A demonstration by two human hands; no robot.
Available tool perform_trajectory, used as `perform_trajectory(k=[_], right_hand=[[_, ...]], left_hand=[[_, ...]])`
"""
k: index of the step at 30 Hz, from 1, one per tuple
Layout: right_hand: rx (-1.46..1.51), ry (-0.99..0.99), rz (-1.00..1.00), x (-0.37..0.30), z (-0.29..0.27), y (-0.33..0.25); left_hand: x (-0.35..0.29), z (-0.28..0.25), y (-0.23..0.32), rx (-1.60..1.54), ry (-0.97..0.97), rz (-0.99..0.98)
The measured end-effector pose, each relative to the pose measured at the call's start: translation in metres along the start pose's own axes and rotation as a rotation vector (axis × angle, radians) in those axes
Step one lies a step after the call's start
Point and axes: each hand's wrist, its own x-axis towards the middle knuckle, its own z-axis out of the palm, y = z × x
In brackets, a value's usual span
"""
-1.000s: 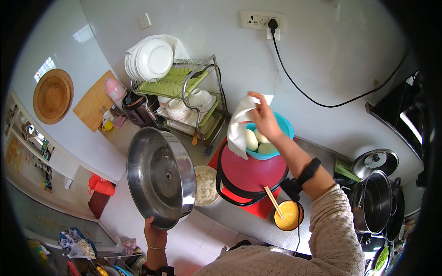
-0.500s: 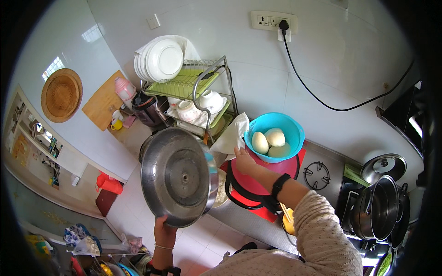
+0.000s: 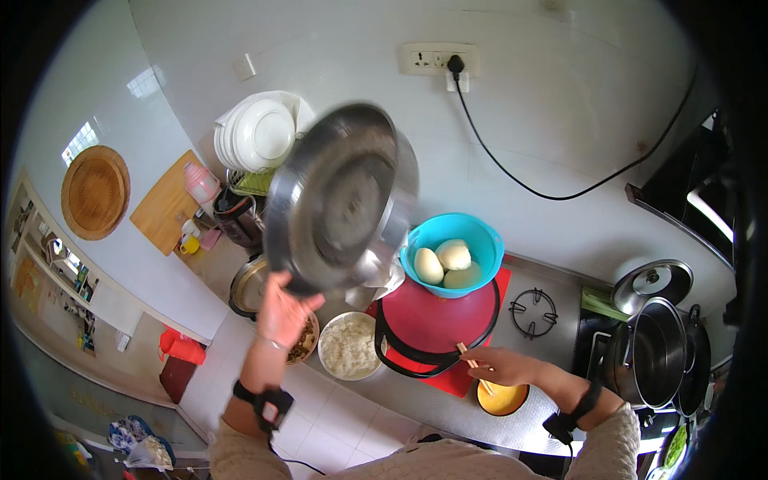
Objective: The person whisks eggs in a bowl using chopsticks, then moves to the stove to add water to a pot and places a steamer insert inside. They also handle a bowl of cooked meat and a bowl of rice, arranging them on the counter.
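My left hand [image 3: 284, 312] grips the rim of a large steel pan lid [image 3: 340, 200] and holds it raised and tilted, blurred by motion, above the counter. My right hand [image 3: 504, 366] rests low by the front of a red pot [image 3: 432, 324], fingers on a pair of chopsticks [image 3: 472, 370] that lie over a yellow bowl [image 3: 502, 396]. A turquoise bowl [image 3: 480, 240] with three pale round buns sits on the red pot. A white bowl of rice [image 3: 348, 346] stands left of the pot.
A dish rack with white plates [image 3: 260, 136] stands at the back left, partly behind the lid. A gas burner [image 3: 534, 310] and a steel pot with a glass lid [image 3: 652, 340] lie to the right. A black cord [image 3: 552, 188] hangs from a wall socket.
My left hand has swung the steel lid up and to the right. My right hand has left the turquoise bowl and white cloth and dropped to the chopsticks at the yellow bowl.
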Motion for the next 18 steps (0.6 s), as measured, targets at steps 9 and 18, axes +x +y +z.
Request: perform_trajectory(k=[9, 18], right_hand=[[0.097, 0.33, 0.201, -0.109, 0.014, 0.026], [0.228, 0.506, 0.198, -0.15, 0.035, 0.038]], left_hand=[[0.149, 0.044, 0.089, -0.091, 0.087, 0.247], [0.211, 0.051, 0.088, -0.101, 0.224, 0.205]])
